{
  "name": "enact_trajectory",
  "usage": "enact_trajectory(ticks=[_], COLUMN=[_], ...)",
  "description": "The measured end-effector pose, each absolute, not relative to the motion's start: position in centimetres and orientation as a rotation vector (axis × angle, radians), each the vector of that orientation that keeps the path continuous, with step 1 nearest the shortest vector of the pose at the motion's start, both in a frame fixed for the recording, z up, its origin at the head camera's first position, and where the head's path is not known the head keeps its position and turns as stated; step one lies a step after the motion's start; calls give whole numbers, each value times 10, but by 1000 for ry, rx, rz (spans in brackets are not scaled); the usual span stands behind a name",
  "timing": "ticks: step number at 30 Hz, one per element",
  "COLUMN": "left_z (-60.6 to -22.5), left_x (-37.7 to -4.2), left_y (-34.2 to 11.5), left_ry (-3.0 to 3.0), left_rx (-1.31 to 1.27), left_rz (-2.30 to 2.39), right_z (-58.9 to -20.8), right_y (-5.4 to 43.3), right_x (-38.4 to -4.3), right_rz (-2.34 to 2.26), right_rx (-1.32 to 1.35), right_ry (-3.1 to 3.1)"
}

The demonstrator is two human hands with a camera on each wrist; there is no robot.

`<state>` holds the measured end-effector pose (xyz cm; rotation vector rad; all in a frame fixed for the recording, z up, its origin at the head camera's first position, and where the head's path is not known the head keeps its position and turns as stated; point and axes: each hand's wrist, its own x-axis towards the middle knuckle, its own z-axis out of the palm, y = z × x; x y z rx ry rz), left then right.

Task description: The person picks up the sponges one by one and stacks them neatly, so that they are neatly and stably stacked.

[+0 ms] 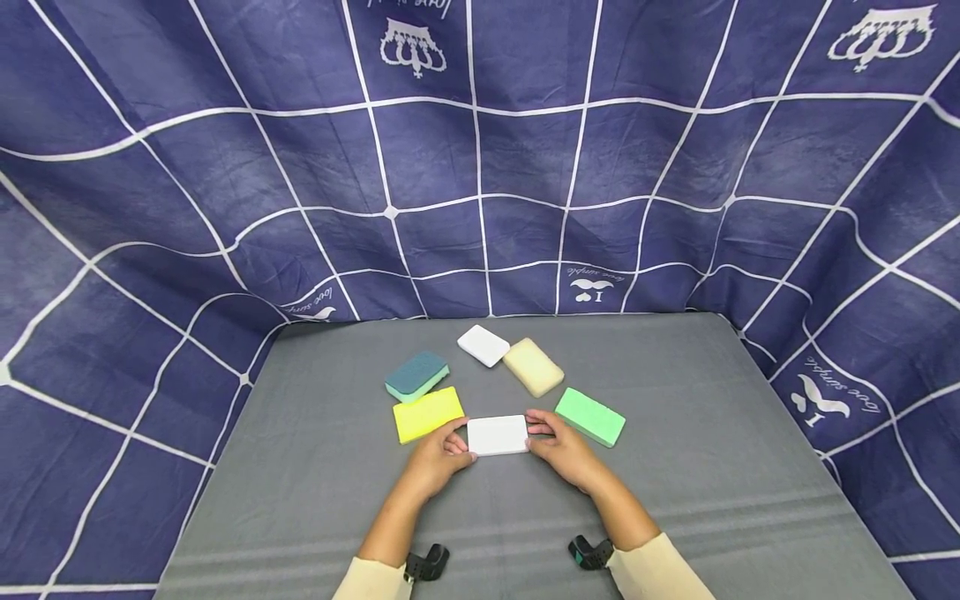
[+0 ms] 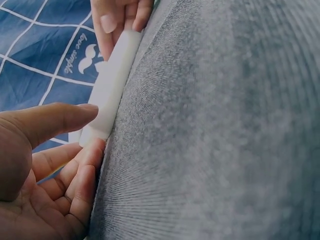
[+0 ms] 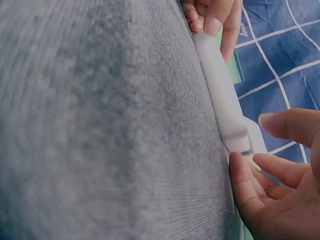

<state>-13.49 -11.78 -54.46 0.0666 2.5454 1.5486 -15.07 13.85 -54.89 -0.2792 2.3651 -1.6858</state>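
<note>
A white rectangular block (image 1: 498, 436), like a melamine sponge, lies flat on the grey cloth. My left hand (image 1: 437, 460) is at its left end, thumb tip by the near corner and index fingertip by the far one. In the left wrist view, the thumb (image 2: 80, 116) overlaps the top of the block. At the opposite end is my right hand (image 1: 567, 454), its fingertips right at the edge. The right wrist view shows that thumb (image 3: 280, 124) raised and apart from the block. Fingers of both hands are loosely bent around the ends.
A yellow sponge (image 1: 428, 414) lies beyond my left hand, with a dark teal and green sponge (image 1: 417, 375) behind it. Farther back are a smaller white block (image 1: 483, 345) and a cream sponge (image 1: 533, 367). A green sponge (image 1: 590, 417) is beside my right hand. A blue checked curtain (image 1: 525, 167) surrounds the table.
</note>
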Motion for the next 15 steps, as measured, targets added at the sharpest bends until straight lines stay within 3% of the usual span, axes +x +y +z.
enact_trajectory(ticks=[15], left_z=[-545], left_x=[-135], left_y=[-117], left_ry=[2552], left_rx=[53], left_rz=[1549], right_z=[-530], right_y=[154], right_x=[-146], right_rz=[-1778], right_rx=[-229], right_ry=[2537])
